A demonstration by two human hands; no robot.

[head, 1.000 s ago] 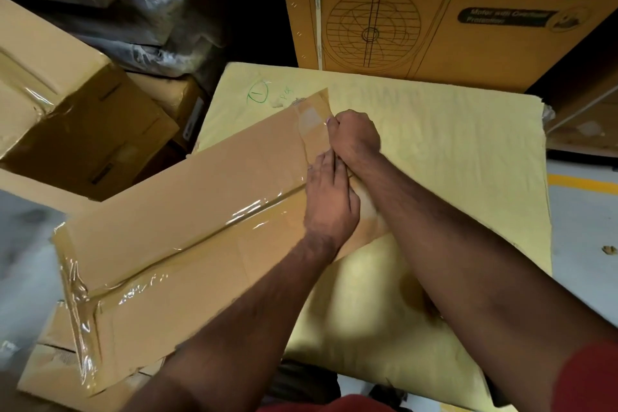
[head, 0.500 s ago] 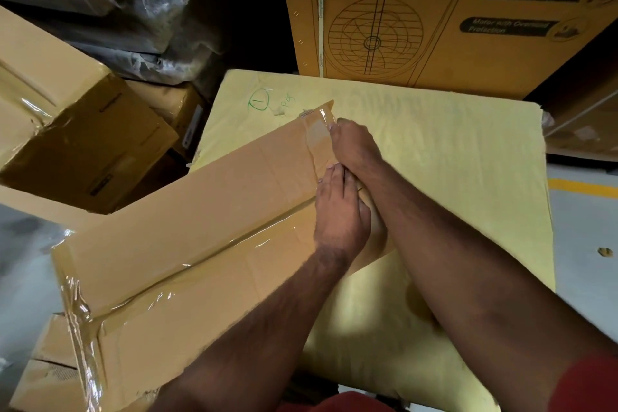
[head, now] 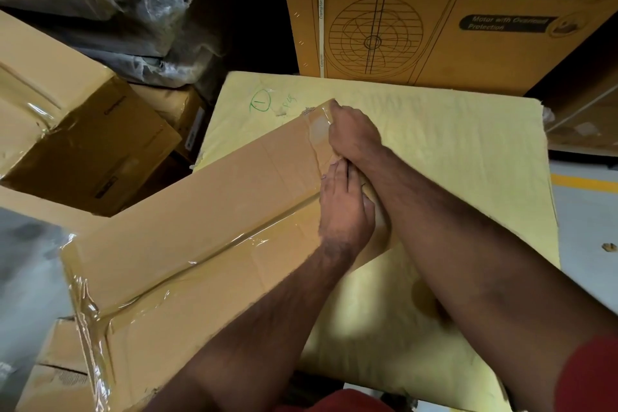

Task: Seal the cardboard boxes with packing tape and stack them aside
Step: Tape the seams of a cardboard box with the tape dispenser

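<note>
Across the table's left edge, a long cardboard box (head: 207, 227) lay half on the yellow-covered table (head: 451, 150), both hands at its far end.

Its long axis ran from the near left, overhanging the table's left edge, toward the far middle. Clear packing tape (head: 214, 252) followed the centre seam and wrapped both ends. The right hand (head: 354, 139), farther out, sat at the box's far corner with fingers curled over the end tape; whether they pinched it could not be told. The left hand (head: 346, 207), nearer, lay flat with fingers together, pressing the top beside the seam. Pressing down the end tape probably came next.
</note>
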